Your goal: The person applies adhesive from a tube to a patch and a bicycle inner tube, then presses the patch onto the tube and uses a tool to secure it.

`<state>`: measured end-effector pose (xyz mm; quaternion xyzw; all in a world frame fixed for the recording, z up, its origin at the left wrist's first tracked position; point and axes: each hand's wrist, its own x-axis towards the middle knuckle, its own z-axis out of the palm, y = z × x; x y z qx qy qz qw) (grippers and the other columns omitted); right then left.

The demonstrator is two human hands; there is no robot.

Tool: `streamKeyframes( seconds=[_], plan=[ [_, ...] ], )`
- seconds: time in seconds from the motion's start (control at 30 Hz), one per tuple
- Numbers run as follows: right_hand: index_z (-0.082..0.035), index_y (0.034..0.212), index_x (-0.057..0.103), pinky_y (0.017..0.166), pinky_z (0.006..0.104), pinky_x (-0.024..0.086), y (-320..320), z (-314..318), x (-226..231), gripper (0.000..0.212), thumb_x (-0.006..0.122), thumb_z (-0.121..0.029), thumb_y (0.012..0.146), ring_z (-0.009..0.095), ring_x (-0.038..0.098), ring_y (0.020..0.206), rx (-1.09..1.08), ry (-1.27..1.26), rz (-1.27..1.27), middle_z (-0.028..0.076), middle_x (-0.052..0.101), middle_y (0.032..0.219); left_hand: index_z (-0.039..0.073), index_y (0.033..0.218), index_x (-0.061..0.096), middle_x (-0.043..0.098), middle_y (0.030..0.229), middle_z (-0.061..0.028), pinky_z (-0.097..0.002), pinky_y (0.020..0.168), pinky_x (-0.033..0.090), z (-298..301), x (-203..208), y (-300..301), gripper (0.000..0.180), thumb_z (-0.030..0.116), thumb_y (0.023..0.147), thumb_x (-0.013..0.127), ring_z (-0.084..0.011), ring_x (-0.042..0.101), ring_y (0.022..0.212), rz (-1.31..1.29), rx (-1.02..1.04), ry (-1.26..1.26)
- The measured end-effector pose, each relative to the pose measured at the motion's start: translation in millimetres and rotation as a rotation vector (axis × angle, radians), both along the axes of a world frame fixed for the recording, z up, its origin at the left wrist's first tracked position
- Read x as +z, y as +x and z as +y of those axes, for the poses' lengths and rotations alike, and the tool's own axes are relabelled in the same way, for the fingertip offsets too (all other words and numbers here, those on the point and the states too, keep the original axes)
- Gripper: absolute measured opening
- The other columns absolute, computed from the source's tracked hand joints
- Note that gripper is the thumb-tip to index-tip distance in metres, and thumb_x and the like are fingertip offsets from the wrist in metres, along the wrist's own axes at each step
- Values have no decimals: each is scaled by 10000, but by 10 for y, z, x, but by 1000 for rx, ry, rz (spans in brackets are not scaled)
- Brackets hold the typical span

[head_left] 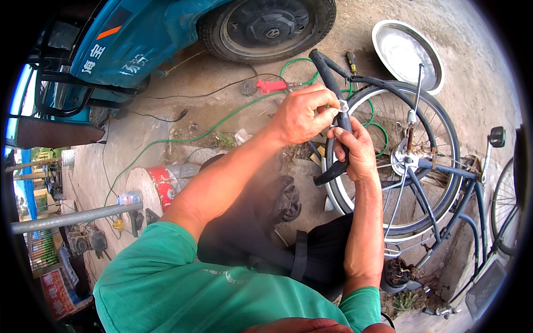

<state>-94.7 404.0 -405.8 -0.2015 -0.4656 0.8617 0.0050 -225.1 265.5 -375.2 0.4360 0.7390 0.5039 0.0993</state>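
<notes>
Bare, dusty ground [222,119] lies under you, rough concrete and packed dirt, with a thin green hose [166,141] snaking across it and a dark cable beside it. At the top stands a blue vehicle [139,39] on a black rubber tyre [266,25]. To your right a bicycle lies upside down, its spoked wheel [400,161] ringed by a pale rim and black tyre.

Your left hand [302,114] pinches a small pale piece at the black rubber tube [338,116], thumb and fingertips closed tight on it. Your right hand [355,150] is wrapped round the same tube just below, fingers curled fully about it. The tube runs up past both hands, limp and matt, in front of the wheel.

A round, shiny metal basin [408,53] sits beyond the wheel; it holds nothing you can make out. A plastic bottle [129,197] rests on a grey pipe [72,218] at your left.
</notes>
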Motion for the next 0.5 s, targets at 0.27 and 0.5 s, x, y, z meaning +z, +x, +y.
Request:
streamKeyframes(
  seconds=[0.27, 0.5],
  plan=[
    [-12, 1188, 576, 455, 207, 334, -4, -11, -6, 344, 672, -130, 880, 57, 487, 524, 0, 8, 9, 49, 660, 866, 38, 872, 684, 655, 926, -93, -379, 704, 556, 30, 25, 61, 50, 39, 824, 675, -269, 692, 816, 115, -5, 88],
    [-14, 1172, 579, 460, 208, 340, 3, -14, 6, 330, 676, -136, 881, 56, 479, 528, -2, 7, 27, 42, 653, 867, 43, 859, 695, 642, 926, -87, -395, 711, 549, 43, 12, 86, 59, 28, 802, 695, -270, 678, 806, 219, -7, 104]
  ],
)
